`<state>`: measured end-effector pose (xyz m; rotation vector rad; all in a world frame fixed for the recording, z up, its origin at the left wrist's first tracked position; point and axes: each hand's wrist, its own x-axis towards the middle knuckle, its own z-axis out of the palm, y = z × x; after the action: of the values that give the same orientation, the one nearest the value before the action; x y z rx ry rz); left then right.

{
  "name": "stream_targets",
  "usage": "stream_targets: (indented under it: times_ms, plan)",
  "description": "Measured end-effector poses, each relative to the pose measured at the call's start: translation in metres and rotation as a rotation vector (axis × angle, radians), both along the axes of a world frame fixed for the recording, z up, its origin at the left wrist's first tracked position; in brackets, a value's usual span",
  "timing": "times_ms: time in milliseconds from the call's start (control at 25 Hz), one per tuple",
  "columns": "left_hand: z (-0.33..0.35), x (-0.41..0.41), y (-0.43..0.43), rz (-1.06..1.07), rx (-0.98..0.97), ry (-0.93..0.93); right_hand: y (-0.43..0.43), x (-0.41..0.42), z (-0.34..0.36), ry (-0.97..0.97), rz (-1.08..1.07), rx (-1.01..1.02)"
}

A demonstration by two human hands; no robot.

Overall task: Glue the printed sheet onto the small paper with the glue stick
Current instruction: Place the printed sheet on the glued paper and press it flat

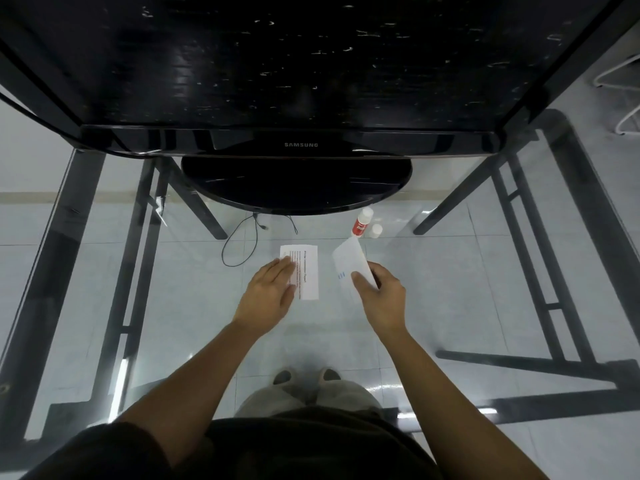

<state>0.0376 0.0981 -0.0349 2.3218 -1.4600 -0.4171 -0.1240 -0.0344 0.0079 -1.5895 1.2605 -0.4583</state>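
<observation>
Glass tabletop (194, 289), near its middle: left hand (268, 292) presses flat, fingers straight, on the sheet (310, 268); right hand (381, 296) pinches the paper (349, 261), raised just beside it; glue stick (360, 225) behind; joining seems underway, so next square the edges.

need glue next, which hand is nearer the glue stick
Right. The right hand, holding the small paper, is near the glue stick; the left hand rests farther left on the printed sheet.

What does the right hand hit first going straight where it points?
Likely the glue stick, just beyond the small paper the right hand pinches; the paper's tip would touch first. Height unclear.
</observation>
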Motion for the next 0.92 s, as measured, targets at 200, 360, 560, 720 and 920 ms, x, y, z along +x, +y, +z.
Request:
stream_targets:
  times_ms: [200,360,560,720,920]
  plan:
    - [0.0,-0.006,-0.005,-0.002,0.061,-0.029,-0.001,0.003,0.001,-0.022,-0.044,-0.104]
    - [0.0,-0.021,-0.013,0.038,0.092,-0.018,0.008,0.01,0.002,0.066,0.117,-0.29]
    - [0.014,-0.022,-0.018,0.217,-0.101,0.15,0.02,0.012,0.001,0.15,0.417,-0.484]
    - [0.043,-0.011,-0.032,0.645,-0.224,0.83,0.028,0.02,0.003,0.166,0.443,-0.389]
    - [0.063,0.001,-0.042,0.685,-0.192,0.97,0.033,0.029,0.001,0.2,0.479,-0.439]
